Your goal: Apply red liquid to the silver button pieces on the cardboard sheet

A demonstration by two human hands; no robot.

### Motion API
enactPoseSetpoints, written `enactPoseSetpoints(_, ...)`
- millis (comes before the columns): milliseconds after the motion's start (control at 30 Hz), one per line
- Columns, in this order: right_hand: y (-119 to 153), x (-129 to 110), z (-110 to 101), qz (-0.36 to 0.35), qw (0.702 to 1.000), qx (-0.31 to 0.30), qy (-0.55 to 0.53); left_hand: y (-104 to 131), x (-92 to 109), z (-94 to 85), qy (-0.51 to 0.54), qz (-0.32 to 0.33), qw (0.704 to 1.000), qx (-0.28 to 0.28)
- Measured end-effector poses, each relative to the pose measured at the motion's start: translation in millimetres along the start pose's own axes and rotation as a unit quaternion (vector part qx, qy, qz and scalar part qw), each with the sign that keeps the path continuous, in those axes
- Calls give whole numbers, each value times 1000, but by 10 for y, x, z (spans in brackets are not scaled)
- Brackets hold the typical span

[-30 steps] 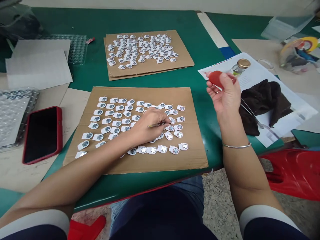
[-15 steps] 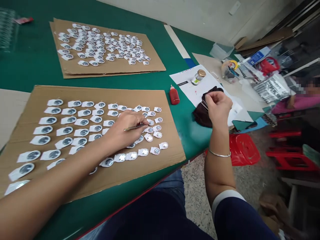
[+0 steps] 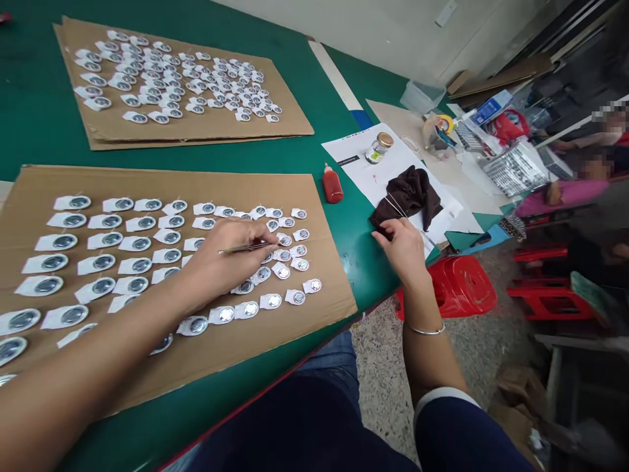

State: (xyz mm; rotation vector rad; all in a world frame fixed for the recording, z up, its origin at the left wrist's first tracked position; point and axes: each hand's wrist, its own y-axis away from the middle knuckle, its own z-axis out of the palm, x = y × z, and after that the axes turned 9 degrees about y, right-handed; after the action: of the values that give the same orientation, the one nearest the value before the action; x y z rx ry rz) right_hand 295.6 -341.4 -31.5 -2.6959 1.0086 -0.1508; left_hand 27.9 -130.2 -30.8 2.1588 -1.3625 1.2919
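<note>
A brown cardboard sheet (image 3: 122, 187), lower left, carries rows of small white-tabbed metal discs (image 3: 122, 244) (light, easily scattered). The left hand (image 3: 216, 259) pinches thin metal tweezers (image 3: 246, 248) mid-shaft; the right hand (image 3: 403, 246), fingers curled, touches soft dark brown cloth (image 3: 410, 193).

Slim metal tweezers (image 3: 248, 248) lie nearly level, pinched in the left hand's fingers (image 3: 255, 235), tips pointing right over the small white tabs (image 3: 285, 255), each of which carries a round silvery disc. The tabs sit in rows on the brown cardboard sheet (image 3: 314, 196), spreading left from those fingers and just beyond the tweezer tips. Just past the right hand's fingers (image 3: 382, 231) lies a crumpled dark brown cloth (image 3: 410, 193), touching them at its near corner, with what looks like a thin wire across it, hard to make out.
</note>
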Motion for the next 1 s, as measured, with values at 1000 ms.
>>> enactPoseSetpoints(1000,-72,-1019,38,-397,905,-31,-148,7,45,-11,59,-7,998,-28)
